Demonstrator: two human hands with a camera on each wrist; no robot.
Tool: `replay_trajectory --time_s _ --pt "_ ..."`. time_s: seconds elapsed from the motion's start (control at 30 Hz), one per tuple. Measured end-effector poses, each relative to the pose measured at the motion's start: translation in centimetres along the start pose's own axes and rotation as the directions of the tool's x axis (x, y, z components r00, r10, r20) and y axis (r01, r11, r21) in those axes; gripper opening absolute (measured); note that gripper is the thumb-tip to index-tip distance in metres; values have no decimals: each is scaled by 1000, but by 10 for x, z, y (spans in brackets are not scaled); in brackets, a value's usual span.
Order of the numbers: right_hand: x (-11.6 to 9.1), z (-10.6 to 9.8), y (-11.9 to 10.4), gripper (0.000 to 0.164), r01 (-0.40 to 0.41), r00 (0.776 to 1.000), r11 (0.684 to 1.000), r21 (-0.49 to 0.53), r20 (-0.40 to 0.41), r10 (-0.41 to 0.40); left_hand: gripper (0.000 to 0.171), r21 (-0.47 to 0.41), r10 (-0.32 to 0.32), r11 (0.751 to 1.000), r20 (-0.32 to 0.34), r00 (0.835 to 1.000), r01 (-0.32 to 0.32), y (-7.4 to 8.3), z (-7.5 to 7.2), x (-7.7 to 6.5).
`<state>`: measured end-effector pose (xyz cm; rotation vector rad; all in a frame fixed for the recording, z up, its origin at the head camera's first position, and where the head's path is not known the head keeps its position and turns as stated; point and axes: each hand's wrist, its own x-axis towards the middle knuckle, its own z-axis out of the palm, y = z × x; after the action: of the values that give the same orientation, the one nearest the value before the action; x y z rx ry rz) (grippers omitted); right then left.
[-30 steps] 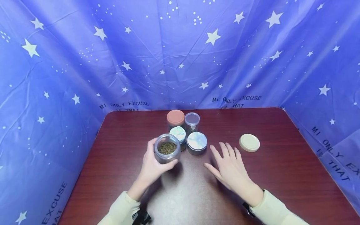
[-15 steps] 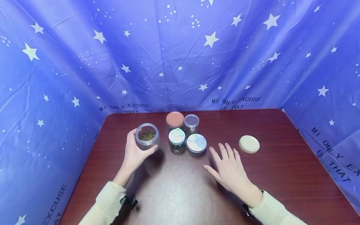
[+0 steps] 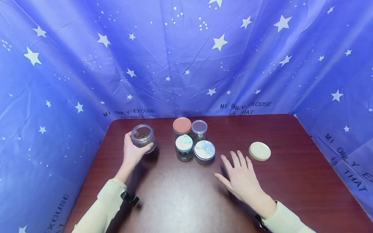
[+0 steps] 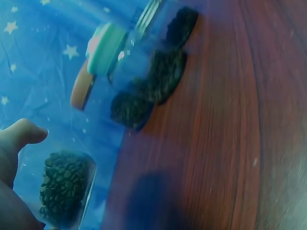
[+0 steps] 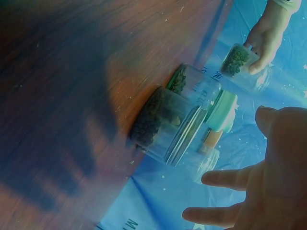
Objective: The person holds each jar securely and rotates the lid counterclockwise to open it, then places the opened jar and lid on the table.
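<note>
My left hand (image 3: pixel 131 155) grips a clear, lidless jar (image 3: pixel 142 141) at the table's far left, thumb on its near side. Small brown-green pellets (image 4: pixel 67 184) fill its lower part. In the right wrist view this jar appears raised off the tabletop. My right hand (image 3: pixel 244 181) hovers palm down with spread fingers, holding nothing. Nearest to it are a silver-lidded jar (image 3: pixel 204 152) and a round cream lid (image 3: pixel 259 151) lying on the table.
Beside the silver-lidded jar stand a jar with a mint-and-white lid (image 3: pixel 184 147), an orange-lidded jar (image 3: pixel 182 125) and a jar with a clear lid (image 3: pixel 199 127). A starry blue curtain (image 3: pixel 169 58) surrounds the dark red wooden table (image 3: pixel 180 200).
My left hand has carried the lidless jar leftward and farther back, away from the other jars. My right hand has stayed almost in place.
</note>
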<state>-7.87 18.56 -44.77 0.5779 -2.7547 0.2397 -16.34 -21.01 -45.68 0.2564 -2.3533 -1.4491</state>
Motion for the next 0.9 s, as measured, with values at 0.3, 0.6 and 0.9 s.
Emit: replay_trajectory --time_s 0.3,0.6,0.9 --pt "0 0 4 71 -10 1000 1000 -14 27 10 88 58 -46 997 -52 998 49 -23 -9 20" --pt "0 4 7 75 32 999 999 -23 -1 -32 89 102 -82 991 -72 994 89 -48 -17 33" --pt "-1 6 8 76 29 1000 999 -17 -1 -29 87 94 -87 991 -96 992 96 -58 -19 37"
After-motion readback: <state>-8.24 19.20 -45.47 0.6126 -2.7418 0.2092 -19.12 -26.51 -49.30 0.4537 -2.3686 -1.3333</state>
